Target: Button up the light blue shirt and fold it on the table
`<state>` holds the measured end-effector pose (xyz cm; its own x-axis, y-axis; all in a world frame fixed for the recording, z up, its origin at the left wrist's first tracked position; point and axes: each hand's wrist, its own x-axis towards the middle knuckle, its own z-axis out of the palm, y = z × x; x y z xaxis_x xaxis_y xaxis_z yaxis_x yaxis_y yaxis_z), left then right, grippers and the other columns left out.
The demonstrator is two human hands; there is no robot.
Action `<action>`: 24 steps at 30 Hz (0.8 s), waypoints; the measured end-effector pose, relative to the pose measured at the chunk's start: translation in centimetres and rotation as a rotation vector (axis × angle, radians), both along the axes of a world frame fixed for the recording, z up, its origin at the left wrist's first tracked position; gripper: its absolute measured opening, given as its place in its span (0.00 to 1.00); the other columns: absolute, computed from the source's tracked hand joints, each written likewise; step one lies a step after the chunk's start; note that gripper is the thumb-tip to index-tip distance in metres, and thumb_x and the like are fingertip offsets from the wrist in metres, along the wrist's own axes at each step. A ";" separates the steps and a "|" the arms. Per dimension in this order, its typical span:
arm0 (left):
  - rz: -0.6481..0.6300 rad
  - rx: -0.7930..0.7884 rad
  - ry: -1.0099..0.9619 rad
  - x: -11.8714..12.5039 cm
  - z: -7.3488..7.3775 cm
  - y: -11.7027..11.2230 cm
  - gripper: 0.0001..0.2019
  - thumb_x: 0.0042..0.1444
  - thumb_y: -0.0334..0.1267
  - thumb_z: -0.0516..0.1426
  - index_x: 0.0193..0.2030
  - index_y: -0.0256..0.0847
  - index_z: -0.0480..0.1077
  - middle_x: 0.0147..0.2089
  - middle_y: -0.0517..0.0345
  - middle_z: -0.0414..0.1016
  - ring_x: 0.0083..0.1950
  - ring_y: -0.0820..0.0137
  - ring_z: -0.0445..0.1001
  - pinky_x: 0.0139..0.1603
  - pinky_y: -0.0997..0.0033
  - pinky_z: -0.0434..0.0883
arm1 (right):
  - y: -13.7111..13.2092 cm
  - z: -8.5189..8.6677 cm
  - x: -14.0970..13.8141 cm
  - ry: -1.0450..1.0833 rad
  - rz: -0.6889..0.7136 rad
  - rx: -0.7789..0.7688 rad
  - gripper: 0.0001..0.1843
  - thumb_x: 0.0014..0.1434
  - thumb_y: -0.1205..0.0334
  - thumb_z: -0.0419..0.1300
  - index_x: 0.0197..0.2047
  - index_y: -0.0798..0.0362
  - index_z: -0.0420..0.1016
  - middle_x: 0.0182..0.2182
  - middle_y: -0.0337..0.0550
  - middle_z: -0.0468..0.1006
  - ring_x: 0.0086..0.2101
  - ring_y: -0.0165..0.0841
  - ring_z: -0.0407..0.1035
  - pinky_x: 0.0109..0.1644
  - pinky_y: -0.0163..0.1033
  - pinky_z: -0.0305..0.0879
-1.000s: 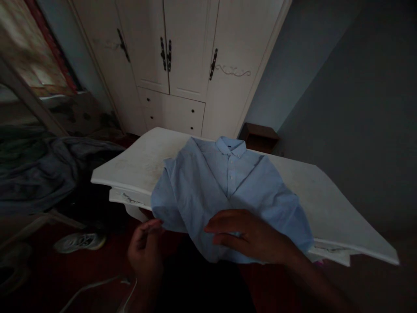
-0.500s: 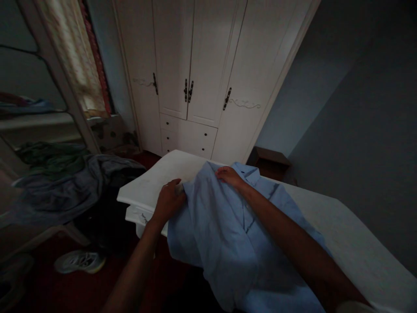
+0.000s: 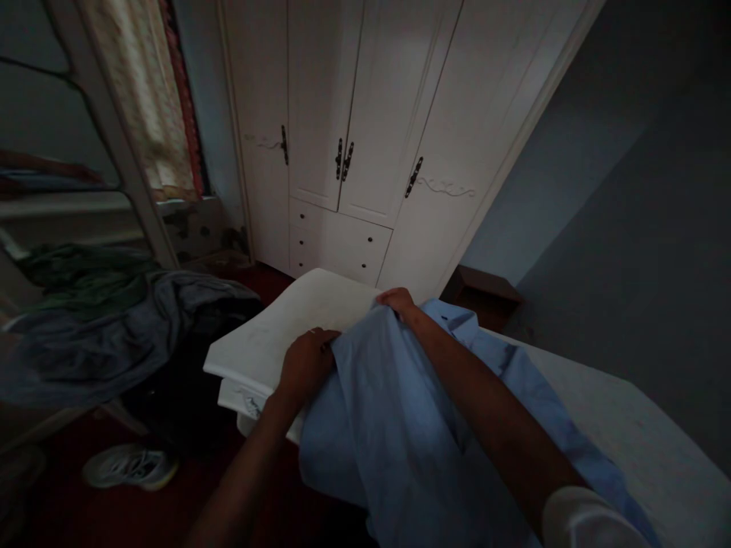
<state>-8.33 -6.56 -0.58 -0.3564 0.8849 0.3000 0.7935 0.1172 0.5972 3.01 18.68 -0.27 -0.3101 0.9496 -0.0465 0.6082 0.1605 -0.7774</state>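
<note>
A light blue collared shirt (image 3: 394,411) lies across a white tabletop (image 3: 308,308) and hangs over its near edge. My left hand (image 3: 310,359) grips the shirt's left edge, fingers closed on the cloth. Farther back, my right hand (image 3: 398,301) pinches the top edge of the same fabric near the table's far side. Between the two hands the cloth is drawn fairly straight. The shirt's collar (image 3: 457,321) rests to the right of my right hand, and my right forearm covers part of the shirt front.
A white wardrobe (image 3: 320,99) with dark handles stands behind the table. Grey and green clothes (image 3: 131,312) are heaped at the left, beside a mirror. A shoe (image 3: 131,466) sits on the red floor. A brown low cabinet (image 3: 485,285) stands beyond the table.
My right hand has raised the shirt's edge slightly, pulling the cloth straighter. The left hand has shifted a little right and down with its grip. The view has turned slightly.
</note>
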 end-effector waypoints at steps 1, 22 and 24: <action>0.009 -0.012 0.055 0.2 0.0 -0.2 0.23 0.53 0.26 0.49 0.51 0.48 0.76 0.43 0.55 0.78 0.42 0.67 0.75 0.47 0.68 0.69 | 0.1 -0.1 0.1 0.001 -0.010 -0.011 0.08 0.57 0.63 0.65 0.37 0.59 0.76 0.30 0.40 0.77 0.29 0.27 0.71 0.29 0.29 0.65; -0.239 0.062 -0.035 -0.5 -0.5 -0.8 0.20 0.62 0.42 0.45 0.51 0.43 0.75 0.52 0.53 0.77 0.54 0.60 0.73 0.58 0.55 0.66 | -2.2 2.0 2.4 0.082 0.178 -0.201 0.12 0.50 0.59 0.70 0.33 0.57 0.73 0.17 0.32 0.68 0.17 0.22 0.60 0.21 0.28 0.56; -0.171 0.095 -0.211 -0.7 -0.5 -0.7 0.22 0.63 0.46 0.44 0.54 0.41 0.73 0.52 0.53 0.78 0.53 0.62 0.74 0.59 0.58 0.67 | -2.9 2.6 3.2 0.074 0.212 -0.284 0.15 0.48 0.57 0.72 0.31 0.58 0.73 0.18 0.35 0.70 0.18 0.23 0.62 0.23 0.29 0.59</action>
<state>-9.03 -7.24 -1.06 -0.2678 0.9088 0.3200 0.6541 -0.0723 0.7529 6.16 15.75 2.34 -0.5114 0.8159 -0.2696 0.5250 0.0482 -0.8497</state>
